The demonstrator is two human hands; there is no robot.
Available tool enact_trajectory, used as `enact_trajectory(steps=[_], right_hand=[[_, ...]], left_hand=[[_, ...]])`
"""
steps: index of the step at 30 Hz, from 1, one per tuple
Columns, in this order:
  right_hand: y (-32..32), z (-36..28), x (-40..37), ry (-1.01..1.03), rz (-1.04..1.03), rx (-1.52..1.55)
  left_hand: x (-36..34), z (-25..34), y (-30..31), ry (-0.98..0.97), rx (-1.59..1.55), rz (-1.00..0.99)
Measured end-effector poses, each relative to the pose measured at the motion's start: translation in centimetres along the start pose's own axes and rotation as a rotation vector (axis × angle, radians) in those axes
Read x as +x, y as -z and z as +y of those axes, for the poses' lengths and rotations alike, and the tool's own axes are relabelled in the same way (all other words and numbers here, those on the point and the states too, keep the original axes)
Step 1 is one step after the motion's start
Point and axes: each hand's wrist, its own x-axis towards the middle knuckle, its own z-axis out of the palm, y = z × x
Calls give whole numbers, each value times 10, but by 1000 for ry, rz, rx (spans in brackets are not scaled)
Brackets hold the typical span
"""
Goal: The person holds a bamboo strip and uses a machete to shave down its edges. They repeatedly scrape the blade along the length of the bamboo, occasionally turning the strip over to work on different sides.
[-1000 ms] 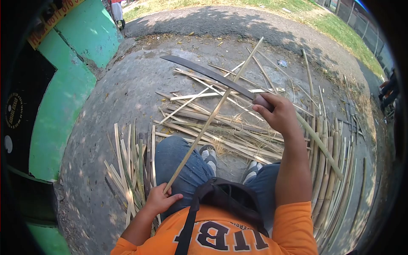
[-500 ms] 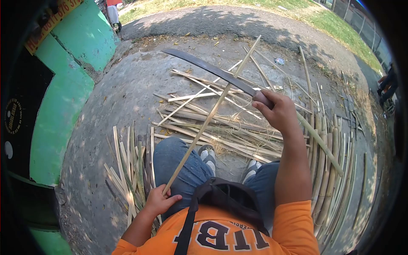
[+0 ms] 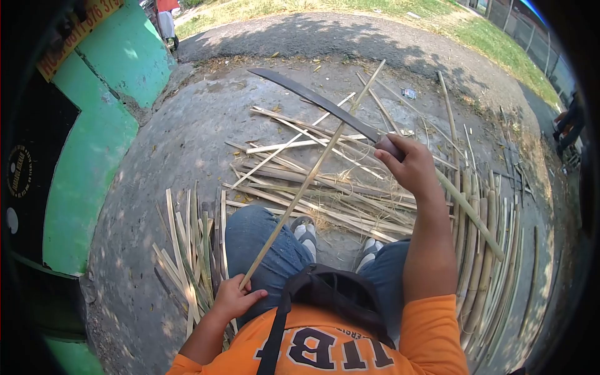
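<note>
My left hand (image 3: 237, 299) is closed around the near end of a long bamboo strip (image 3: 294, 206), which slants up and away past my left knee. In my right hand (image 3: 409, 164) is the dark handle of a machete (image 3: 312, 97), its long curved blade pointing up to the left. The blade crosses over the strip toward its far end. Beneath them on the ground lies a loose pile of split bamboo strips (image 3: 337, 194), with thin shavings among them, just beyond my shoes (image 3: 306, 234).
A bundle of bamboo strips (image 3: 187, 256) rests by my left side. Longer bamboo poles (image 3: 478, 269) lie along my right. A green wall (image 3: 87, 162) stands at the left. A person (image 3: 570, 125) is at the far right edge, partly in shadow.
The machete and my right hand have shifted slightly right and down. The strip's far end has dipped a little, while my left hand keeps its hold near the same spot.
</note>
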Motion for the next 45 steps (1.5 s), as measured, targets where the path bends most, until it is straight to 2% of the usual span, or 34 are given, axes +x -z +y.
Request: enact_trajectory(steps=[6, 9, 12, 16, 19, 22, 25, 28, 36, 37, 41, 44, 45], right_hand=[[3, -24, -9, 127, -91, 7], [5, 2, -2, 31, -82, 63], [2, 25, 3, -60, 45, 187], [14, -6, 2, 30, 56, 20], [14, -14, -3, 183, 57, 14], [19, -17, -4, 168, -17, -26], [12, 17, 0, -15, 77, 100], [15, 20, 2, -72, 68, 92], [11, -10, -5, 161, -6, -16], [17, -13, -4, 84, -70, 4], [20, 21, 2, -113, 39, 84], [27, 27, 1, -198, 135, -53], [25, 24, 1, -143, 181, -76]], left_hand=[[0, -10, -3, 0, -75, -13], [-2, -11, -2, -48, -52, -11], [0, -9, -2, -90, -17, 4], [1, -11, -2, -55, -41, 9], [1, -16, -3, -44, -66, 12], [-1, -10, -1, -34, -59, 0], [-2, -7, -1, -48, -10, 11], [1, -11, -2, -61, -10, 11], [1, -13, -1, -24, -63, -4], [1, -13, -1, -31, -59, -1], [0, -11, -2, -63, -16, 1], [0, -4, 1, -66, 29, -9], [0, -2, 3, -66, 39, -13]])
